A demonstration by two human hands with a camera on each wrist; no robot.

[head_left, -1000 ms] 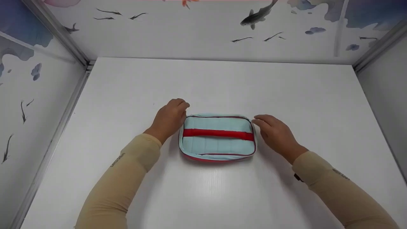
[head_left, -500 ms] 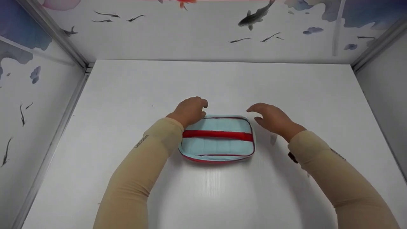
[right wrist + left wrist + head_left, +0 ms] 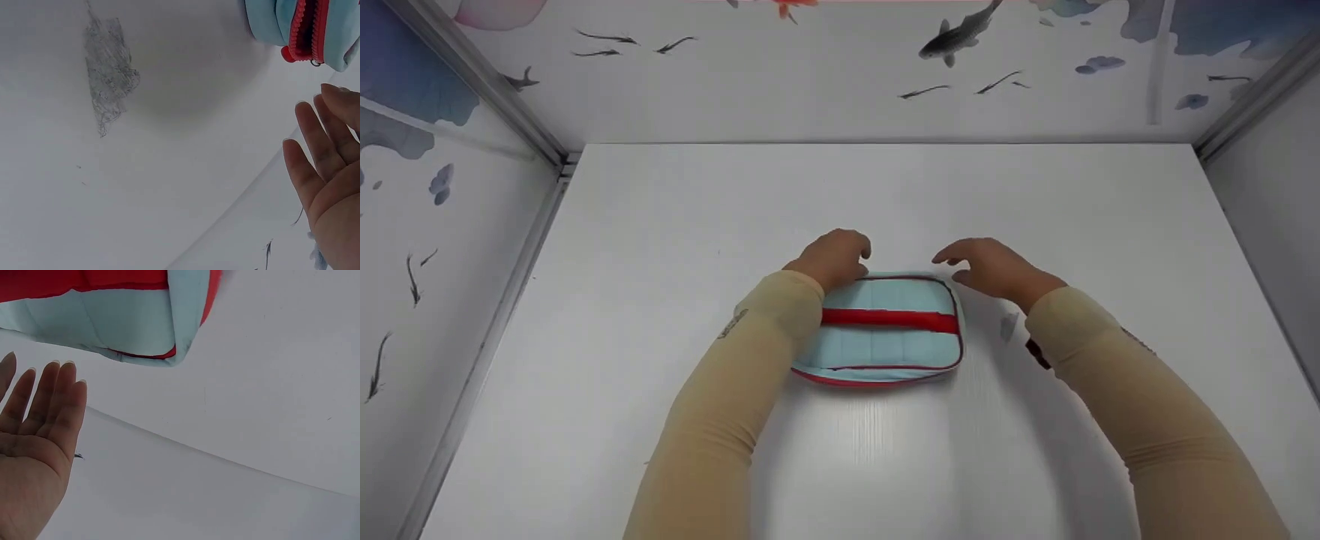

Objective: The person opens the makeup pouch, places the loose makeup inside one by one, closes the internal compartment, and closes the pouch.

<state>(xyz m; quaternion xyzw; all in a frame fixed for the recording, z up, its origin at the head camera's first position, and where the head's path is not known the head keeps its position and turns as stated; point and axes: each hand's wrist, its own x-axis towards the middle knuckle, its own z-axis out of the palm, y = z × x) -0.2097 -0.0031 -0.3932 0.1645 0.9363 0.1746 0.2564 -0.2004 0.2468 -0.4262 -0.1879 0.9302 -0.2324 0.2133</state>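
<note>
A light-blue zip pouch [image 3: 885, 348] with a red strap [image 3: 889, 318] across its top lies on the white table. My left hand [image 3: 834, 259] is over its far edge, and that forearm covers the pouch's left end. At the far right corner, my right hand [image 3: 994, 266] is held with fingers bent loosely. The left wrist view shows the left palm [image 3: 34, 455] with fingers extended, apart from the pouch corner. In the right wrist view, the right hand [image 3: 337, 169] is just beside the pouch, whose red zipper [image 3: 308, 31] is parted at this end. Neither hand holds anything.
Grey smudged patch [image 3: 109, 73] marks the table right of the pouch. White panels printed with fish [image 3: 956, 37] rise behind and at the left of the table [image 3: 675, 202]; a plain panel [image 3: 1271, 187] stands at the right.
My left hand has moved right, from the pouch's left end along its far edge. My right hand has shifted away and slightly left, from the right side to the far right corner. The pouch stays put.
</note>
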